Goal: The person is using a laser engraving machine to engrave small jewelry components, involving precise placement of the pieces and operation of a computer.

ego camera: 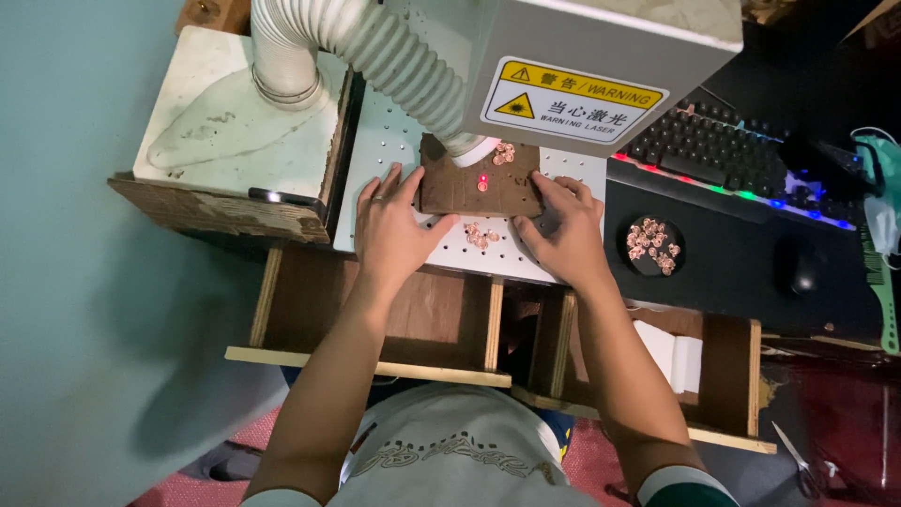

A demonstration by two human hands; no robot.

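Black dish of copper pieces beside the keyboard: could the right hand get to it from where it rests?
Probably yes. The right hand rests on the wooden block's right edge, and the dish sits just to its right on the dark mat, uncovered, with nothing between them.

1. We see a teal wall [66, 188] on the left, evenly lit and bare.
2. Open wooden drawers [375, 324] sit below the white perforated tabletop [389, 141].
3. A dark desk surface [741, 268] lies to the right, dim, with coloured glow from a backlit keyboard [713, 150].
4. A reddish floor mat [202, 488] is visible at the bottom.
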